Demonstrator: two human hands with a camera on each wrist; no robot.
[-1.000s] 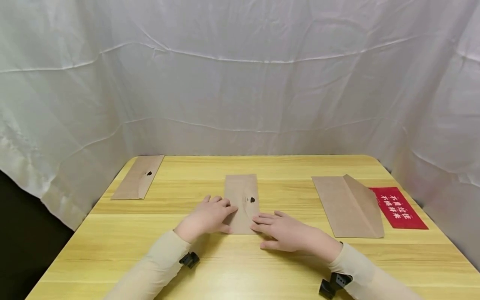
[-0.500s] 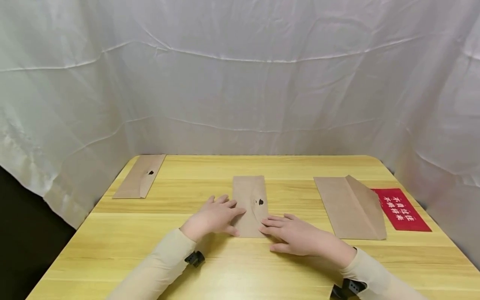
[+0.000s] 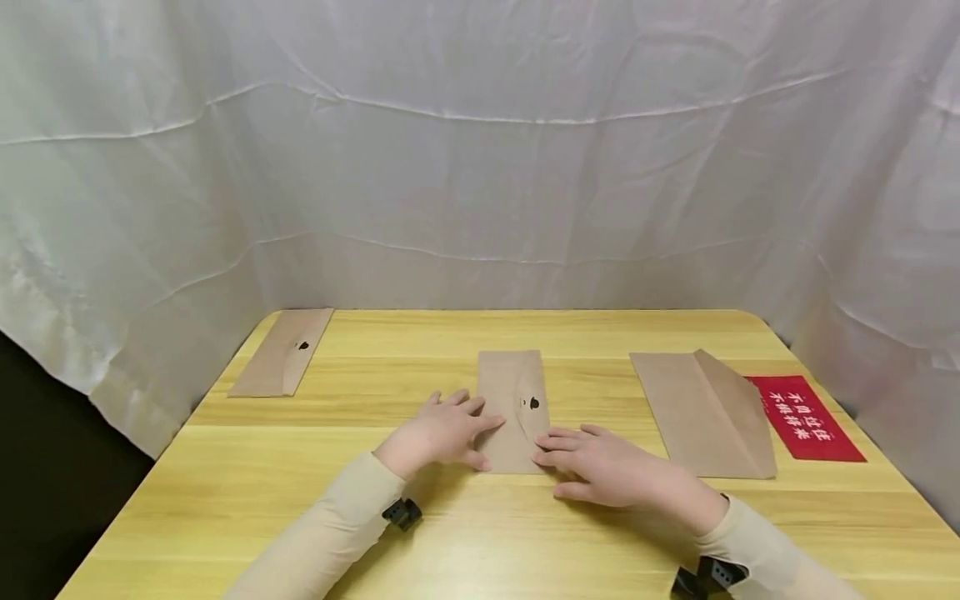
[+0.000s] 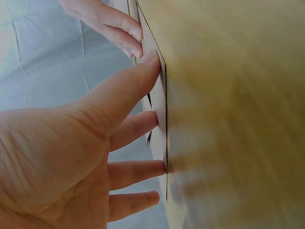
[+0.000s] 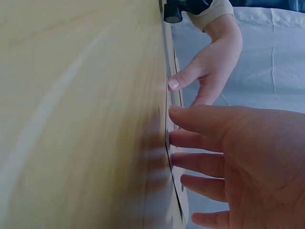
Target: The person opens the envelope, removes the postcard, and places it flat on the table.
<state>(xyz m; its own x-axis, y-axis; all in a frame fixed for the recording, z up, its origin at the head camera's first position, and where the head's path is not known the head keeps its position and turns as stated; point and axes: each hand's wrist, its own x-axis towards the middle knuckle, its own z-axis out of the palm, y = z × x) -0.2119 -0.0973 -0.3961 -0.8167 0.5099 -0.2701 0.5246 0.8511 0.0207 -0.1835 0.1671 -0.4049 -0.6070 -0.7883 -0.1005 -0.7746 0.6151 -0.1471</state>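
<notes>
Surroundings, left to right: dark area at the far left, below the hem of a pale curtain that hangs behind and at both sides of the wood-grain surface. Left envelope, brown, flat near the back left corner, black mark on its flap; well apart from the hands. Right envelope, brown, flat, flap unfolded toward the right. Red sheet with white characters, its left end meeting that flap; cannot tell whether part of it lies beneath.

Hands, left to right: left hand, fingers spread, thumb and index tips on the left part of the centre envelope. This envelope lies flat between both hands, long side running away from the person, flap folded over from the right, black mark near the right edge. Right hand, fingers extended and slightly apart, tips at the near right edge and covering part of it; thumb just beside the near right corner. Each wrist carries a black device, left and right
</notes>
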